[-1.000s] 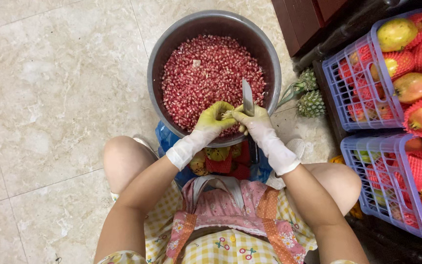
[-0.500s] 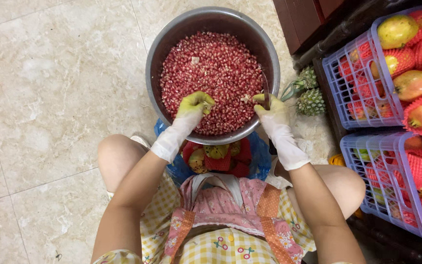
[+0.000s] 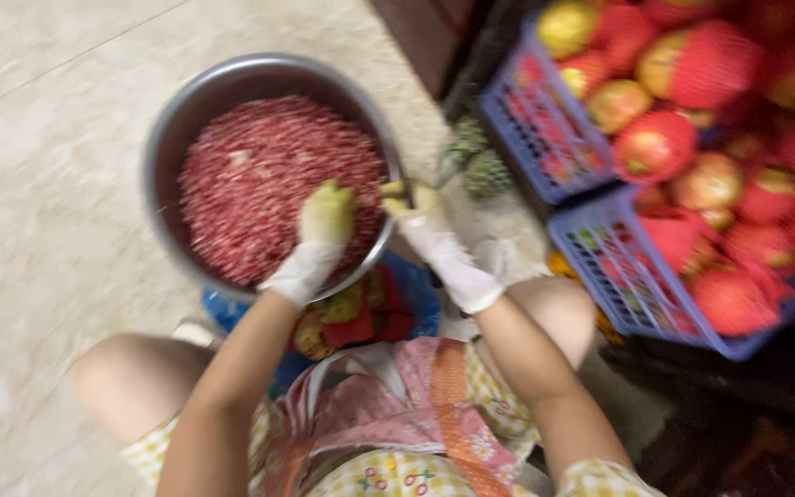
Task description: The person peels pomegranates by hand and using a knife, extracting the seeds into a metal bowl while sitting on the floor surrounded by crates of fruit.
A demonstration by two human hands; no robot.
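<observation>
Both gloved hands sit at the near rim of the round steel bowl (image 3: 172, 138), which stands on the pale tiled floor (image 3: 39, 230) heaped with dark red pomegranate seeds (image 3: 269, 175). Over the seeds, the left hand (image 3: 324, 221) is curled around something yellowish; motion blur hides what it is. By the bowl's right edge, the right hand (image 3: 420, 216) is closed on a small yellowish piece, equally hard to make out. Under the bowl's near edge lies a blue plastic bag (image 3: 416, 299) holding yellow and red peel scraps (image 3: 351, 317). To the right stand two blue plastic baskets (image 3: 618, 267) piled with red and yellow pomegranates (image 3: 655, 143), some in red foam netting, the far ones cut off by the frame.
</observation>
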